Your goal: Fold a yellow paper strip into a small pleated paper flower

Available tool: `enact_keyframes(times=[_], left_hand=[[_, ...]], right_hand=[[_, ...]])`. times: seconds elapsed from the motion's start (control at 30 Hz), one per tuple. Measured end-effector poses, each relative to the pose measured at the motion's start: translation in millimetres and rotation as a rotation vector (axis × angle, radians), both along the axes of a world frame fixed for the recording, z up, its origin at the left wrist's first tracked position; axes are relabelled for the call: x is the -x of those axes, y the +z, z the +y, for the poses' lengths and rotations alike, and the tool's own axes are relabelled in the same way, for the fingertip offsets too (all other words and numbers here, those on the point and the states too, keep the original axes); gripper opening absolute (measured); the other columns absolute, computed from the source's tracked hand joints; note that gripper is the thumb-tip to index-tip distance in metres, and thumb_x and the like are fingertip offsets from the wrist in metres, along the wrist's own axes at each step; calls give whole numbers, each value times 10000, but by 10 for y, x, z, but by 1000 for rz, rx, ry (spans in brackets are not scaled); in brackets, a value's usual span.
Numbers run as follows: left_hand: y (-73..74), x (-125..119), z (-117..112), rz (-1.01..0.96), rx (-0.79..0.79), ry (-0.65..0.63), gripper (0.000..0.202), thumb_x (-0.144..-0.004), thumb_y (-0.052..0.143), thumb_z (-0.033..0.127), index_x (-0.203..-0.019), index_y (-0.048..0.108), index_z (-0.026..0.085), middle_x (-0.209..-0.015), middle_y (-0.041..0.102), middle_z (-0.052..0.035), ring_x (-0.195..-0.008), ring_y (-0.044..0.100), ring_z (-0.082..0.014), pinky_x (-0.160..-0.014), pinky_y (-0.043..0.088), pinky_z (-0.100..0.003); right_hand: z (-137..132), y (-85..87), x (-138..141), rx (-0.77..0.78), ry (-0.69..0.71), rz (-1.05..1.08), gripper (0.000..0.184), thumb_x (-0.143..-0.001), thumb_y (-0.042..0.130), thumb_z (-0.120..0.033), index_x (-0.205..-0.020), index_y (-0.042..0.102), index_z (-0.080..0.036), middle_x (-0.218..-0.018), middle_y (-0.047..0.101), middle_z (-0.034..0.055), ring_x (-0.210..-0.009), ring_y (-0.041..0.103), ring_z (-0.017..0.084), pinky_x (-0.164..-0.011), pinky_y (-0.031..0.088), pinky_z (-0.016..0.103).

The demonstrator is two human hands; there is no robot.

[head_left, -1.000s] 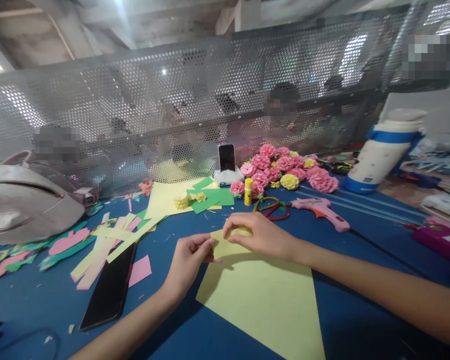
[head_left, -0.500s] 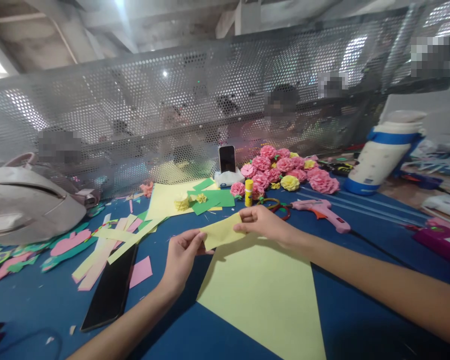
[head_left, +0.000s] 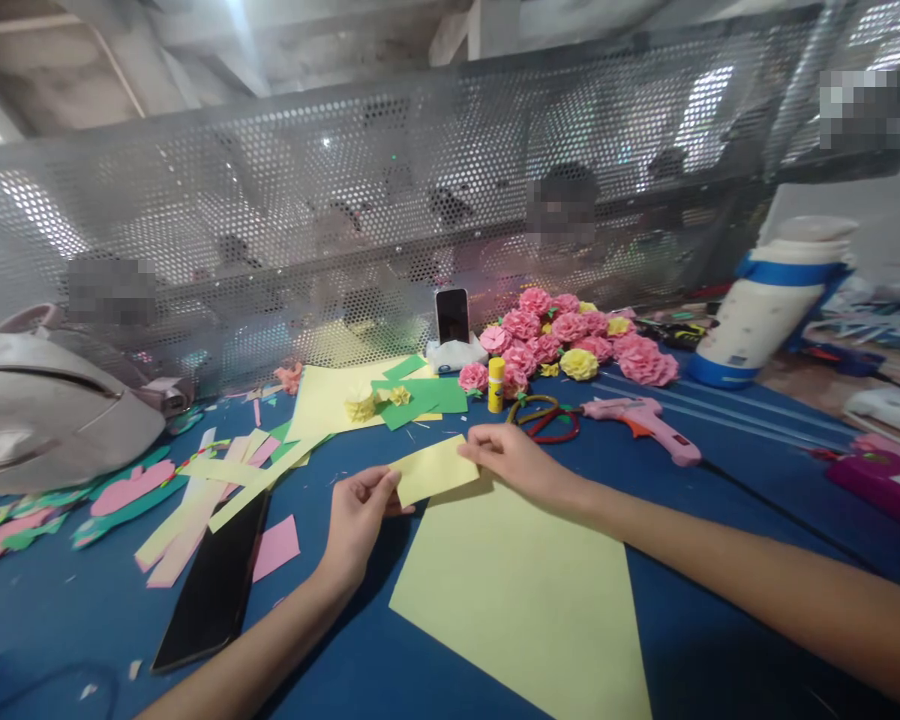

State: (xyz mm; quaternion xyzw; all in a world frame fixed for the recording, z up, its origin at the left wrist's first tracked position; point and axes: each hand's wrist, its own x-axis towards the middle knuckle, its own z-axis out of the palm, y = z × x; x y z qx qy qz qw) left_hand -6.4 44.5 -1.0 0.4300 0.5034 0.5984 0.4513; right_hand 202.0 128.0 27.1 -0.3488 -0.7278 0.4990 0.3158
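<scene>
Between my hands is a small yellow piece of paper (head_left: 436,471), held a little above the table. My left hand (head_left: 360,515) pinches its left end between thumb and fingers. At the upper right corner, my right hand (head_left: 516,462) grips it with thumb and fingertips. Beneath lies a large yellow sheet of paper (head_left: 532,590), its far edge partly covered by the small piece and my right hand. A yellow glue stick (head_left: 496,385) stands upright just beyond my right hand.
Pink and yellow paper flowers (head_left: 562,335) are heaped at the back. A pink glue gun (head_left: 645,425) and a white bottle (head_left: 769,305) are at right. Paper strips (head_left: 202,510) overlap a black phone (head_left: 214,590) at left, near a pale bag (head_left: 52,410). Another phone (head_left: 452,316) stands upright behind.
The small yellow paper has tilted so more of its face shows and it looks flatter. My right hand has shifted slightly left and down, its grip nearer the corner.
</scene>
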Motion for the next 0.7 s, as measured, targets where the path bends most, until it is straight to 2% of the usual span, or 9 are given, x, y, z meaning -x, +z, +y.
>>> enact_keyframes(times=[0.1,0.27,0.43,0.57,0.63,0.7], left_hand=[[-57,29,45,0,30,-8,366,-653,795,488,-659,707,133,-523,551,22,-495,512,-109,-501,544,-239],[-76,31,95,12,58,-36,358,-655,792,489,-675,730,137,-566,629,-11,-503,555,-129,-509,546,-246],[-62,29,109,16,76,-43,356,-642,801,488,-664,739,139,-544,626,-11,-493,558,-131,-497,552,-247],[-59,18,102,20,80,-66,352,-637,811,473,-694,761,129,-546,631,-13,-476,544,-115,-528,570,-252],[-65,19,93,22,74,-74,346,-641,814,462,-693,763,123,-525,606,-5,-471,528,-107,-525,567,-242],[-78,32,83,21,63,-70,333,-650,815,447,-693,760,122,-519,581,4,-476,513,-103,-509,558,-231]], right_hand=[[1,-148,37,2,41,18,402,-890,535,-517,-661,472,-192,-488,520,-43,-453,495,103,-464,328,217],[96,-318,25,31,71,63,442,-913,503,-500,-602,427,-195,-406,419,-69,-364,387,72,-401,239,211],[136,-343,20,44,64,87,450,-932,466,-531,-642,473,-188,-433,413,-69,-370,353,68,-385,223,212],[110,-343,8,49,67,88,520,-921,470,-536,-533,412,-193,-394,310,-83,-338,241,52,-363,160,224],[96,-348,3,41,56,87,538,-922,460,-535,-510,398,-196,-386,335,-73,-329,270,53,-360,172,223],[84,-354,8,23,39,85,515,-927,449,-545,-550,437,-192,-406,413,-56,-345,358,66,-368,226,213]])
